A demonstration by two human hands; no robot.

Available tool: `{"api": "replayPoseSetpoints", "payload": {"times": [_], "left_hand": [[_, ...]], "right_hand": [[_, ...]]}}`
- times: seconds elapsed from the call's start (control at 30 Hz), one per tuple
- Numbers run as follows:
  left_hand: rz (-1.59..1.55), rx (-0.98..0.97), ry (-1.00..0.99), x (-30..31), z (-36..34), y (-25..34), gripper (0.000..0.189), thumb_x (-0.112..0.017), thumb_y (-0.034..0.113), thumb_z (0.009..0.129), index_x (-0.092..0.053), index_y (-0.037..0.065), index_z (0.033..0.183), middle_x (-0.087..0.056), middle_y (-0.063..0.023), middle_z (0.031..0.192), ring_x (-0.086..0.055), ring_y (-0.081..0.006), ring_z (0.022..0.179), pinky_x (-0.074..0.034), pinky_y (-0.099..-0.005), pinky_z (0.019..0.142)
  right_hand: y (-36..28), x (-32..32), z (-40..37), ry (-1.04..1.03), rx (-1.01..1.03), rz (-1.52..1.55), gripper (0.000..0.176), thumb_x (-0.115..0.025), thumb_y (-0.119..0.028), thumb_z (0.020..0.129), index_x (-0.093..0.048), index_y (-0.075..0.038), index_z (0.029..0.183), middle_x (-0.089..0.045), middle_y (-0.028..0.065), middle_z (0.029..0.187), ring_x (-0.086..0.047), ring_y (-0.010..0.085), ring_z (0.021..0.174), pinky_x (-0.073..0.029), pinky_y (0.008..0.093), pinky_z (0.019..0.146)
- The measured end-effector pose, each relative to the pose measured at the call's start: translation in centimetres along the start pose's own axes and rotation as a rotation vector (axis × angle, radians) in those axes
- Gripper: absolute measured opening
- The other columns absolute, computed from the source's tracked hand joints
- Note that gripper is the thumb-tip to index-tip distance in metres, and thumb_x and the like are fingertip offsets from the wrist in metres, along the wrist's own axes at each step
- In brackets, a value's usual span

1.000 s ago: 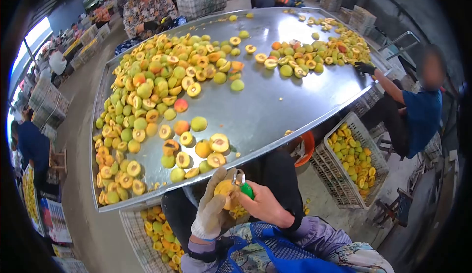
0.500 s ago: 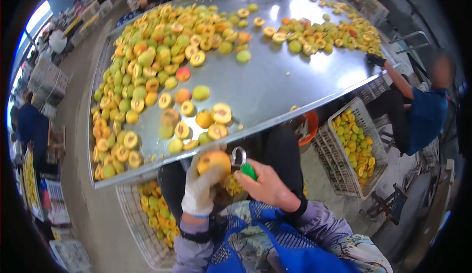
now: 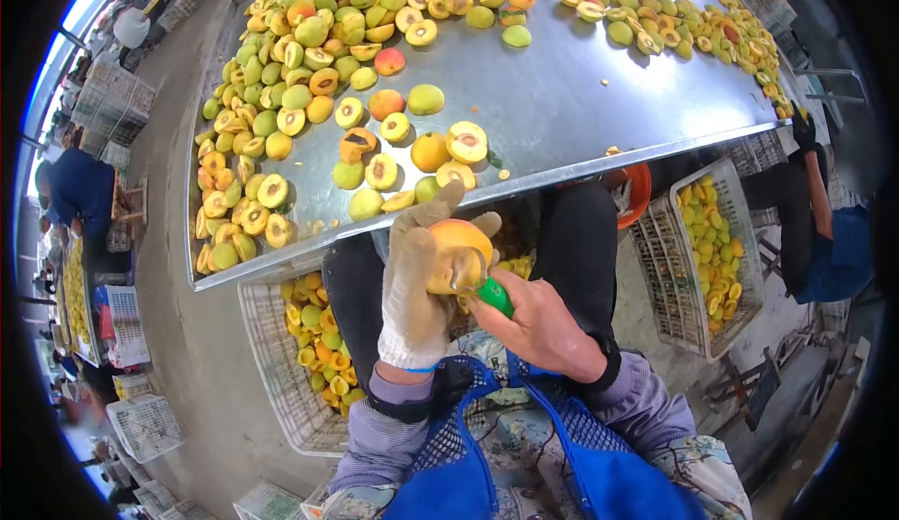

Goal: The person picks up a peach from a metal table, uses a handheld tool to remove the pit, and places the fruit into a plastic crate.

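My left hand (image 3: 410, 286), in a soiled white glove, is wrapped round an orange-yellow peach (image 3: 458, 235) just past my knees, close to the near edge of the table. My bare right hand (image 3: 543, 329) grips a pitting tool (image 3: 496, 297) with a green handle and a curved metal loop. Against the peach's near side rests the loop; how deep it goes in is hard to see. On the metal table (image 3: 562, 136), beyond my hands, lie several cut peach halves, one a large half (image 3: 466, 142) with a brown centre.
A big heap of peaches (image 3: 309, 61) covers the table's left side, with another pile (image 3: 655, 23) at far right. Plastic crates of cut peaches stand below, one crate (image 3: 272, 370) left and one (image 3: 670, 267) right, near an orange bucket (image 3: 635, 194). A co-worker (image 3: 833, 248) sits at right.
The tool's loop has come from beside the peach to against it, and both hands have moved nearer my body. My view has tilted down. The co-worker's arm at right has lowered.
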State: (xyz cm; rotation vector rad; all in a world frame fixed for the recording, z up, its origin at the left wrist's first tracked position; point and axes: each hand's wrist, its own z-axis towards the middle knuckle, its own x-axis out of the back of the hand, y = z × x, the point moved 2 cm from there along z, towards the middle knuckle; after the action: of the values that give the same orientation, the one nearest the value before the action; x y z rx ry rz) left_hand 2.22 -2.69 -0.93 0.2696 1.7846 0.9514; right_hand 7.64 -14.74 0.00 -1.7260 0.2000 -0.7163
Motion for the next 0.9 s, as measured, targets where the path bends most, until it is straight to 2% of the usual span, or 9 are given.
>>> {"api": "replayPoseSetpoints", "payload": {"times": [0.2, 0.3, 0.37, 0.4, 0.47, 0.6, 0.7, 0.87, 0.9], "left_hand": [[0.082, -0.094, -0.004, -0.7, -0.7, -0.4, 0.057, -0.052, 0.046, 0.090, -0.041, 0.003, 0.127, -0.049, -0.0165, 0.128, -0.055, -0.0291, 0.110, -0.048, -0.0379, 0.088], [0.201, -0.125, -0.050, -1.2, -0.9, 0.2, 0.055, -0.050, 0.046, 0.092, -0.046, 0.002, 0.124, -0.053, -0.0157, 0.123, -0.056, -0.0254, 0.107, -0.047, -0.0345, 0.088], [0.380, -0.187, -0.058, -1.7, -0.9, 0.7, 0.052, -0.049, 0.043, 0.093, -0.049, -0.001, 0.121, -0.054, -0.0149, 0.121, -0.057, -0.0232, 0.104, -0.046, -0.0320, 0.088], [0.381, -0.186, -0.060, -1.5, -0.7, 0.4, 0.052, -0.049, 0.043, 0.093, -0.049, -0.001, 0.121, -0.054, -0.0149, 0.121, -0.057, -0.0232, 0.104, -0.046, -0.0320, 0.088], [0.686, -0.452, -0.100, -1.3, -0.3, 0.2, 0.048, -0.049, 0.037, 0.093, -0.051, -0.002, 0.120, -0.054, -0.0150, 0.121, -0.056, -0.0239, 0.105, -0.045, -0.0323, 0.089], [0.818, -0.277, -0.071, -1.8, -0.4, 1.0, 0.058, -0.041, 0.045, 0.095, -0.047, -0.005, 0.124, -0.050, -0.0195, 0.125, -0.057, -0.0273, 0.105, -0.044, -0.0362, 0.090], [1.078, -0.879, -0.236, -2.7, 0.1, 1.3, 0.045, -0.037, 0.031, 0.097, -0.051, -0.004, 0.121, -0.047, -0.0210, 0.128, -0.053, -0.0308, 0.112, -0.040, -0.0405, 0.096], [1.296, -0.967, -0.300, -4.4, 0.0, 2.0, 0.028, -0.052, 0.012, 0.086, -0.057, 0.000, 0.111, -0.054, -0.0216, 0.118, -0.056, -0.0388, 0.106, -0.048, -0.0366, 0.086], [1.204, -0.749, -0.265, -4.0, 0.3, 2.0, 0.027, -0.053, 0.010, 0.085, -0.057, 0.000, 0.110, -0.055, -0.0206, 0.117, -0.056, -0.0383, 0.106, -0.049, -0.0362, 0.085]], "right_hand": [[-0.1, 0.1, -0.1, -0.006, -0.014, -0.025, 0.023, -0.058, -0.021, 0.087, -0.053, 0.000, 0.093, -0.057, 0.0205, 0.070, -0.058, 0.0389, 0.064, -0.043, 0.0411, 0.054], [-0.2, 0.0, -0.3, -0.037, -0.053, 0.088, 0.023, -0.057, -0.021, 0.088, -0.052, 0.000, 0.092, -0.054, 0.0182, 0.068, -0.058, 0.0330, 0.060, -0.043, 0.0392, 0.054], [0.0, -0.1, -0.4, -0.113, -0.044, 0.268, 0.021, -0.055, -0.022, 0.091, -0.052, 0.000, 0.091, -0.053, 0.0089, 0.065, -0.052, 0.0186, 0.056, -0.041, 0.0325, 0.051], [-0.2, 0.2, -0.4, -0.110, -0.044, 0.269, 0.021, -0.055, -0.022, 0.091, -0.052, 0.000, 0.091, -0.053, 0.0089, 0.065, -0.052, 0.0186, 0.056, -0.041, 0.0325, 0.051], [-0.5, 0.7, -0.5, -0.285, -0.285, 0.597, 0.019, -0.052, -0.021, 0.094, -0.051, -0.003, 0.088, -0.047, -0.0019, 0.061, -0.042, 0.0074, 0.052, -0.035, 0.0250, 0.046], [-0.7, 1.2, -0.8, -0.358, -0.375, 0.754, 0.017, -0.050, -0.021, 0.095, -0.050, -0.007, 0.085, -0.044, -0.0067, 0.059, -0.038, 0.0031, 0.047, -0.030, 0.0207, 0.041], [-0.5, 1.6, -0.9, -0.383, -0.370, 0.817, 0.019, -0.049, -0.020, 0.096, -0.047, -0.008, 0.081, -0.041, -0.0068, 0.055, -0.037, 0.0028, 0.043, -0.027, 0.0208, 0.038], [0.0, 1.5, -0.7, -0.392, -0.360, 0.794, 0.022, -0.047, -0.020, 0.096, -0.044, -0.008, 0.078, -0.040, -0.0050, 0.051, -0.038, 0.0048, 0.040, -0.028, 0.0216, 0.037], [0.1, 1.5, -0.8, -0.392, -0.362, 0.796, 0.022, -0.047, -0.020, 0.096, -0.044, -0.008, 0.078, -0.040, -0.0050, 0.051, -0.038, 0.0048, 0.040, -0.028, 0.0216, 0.037]]}}
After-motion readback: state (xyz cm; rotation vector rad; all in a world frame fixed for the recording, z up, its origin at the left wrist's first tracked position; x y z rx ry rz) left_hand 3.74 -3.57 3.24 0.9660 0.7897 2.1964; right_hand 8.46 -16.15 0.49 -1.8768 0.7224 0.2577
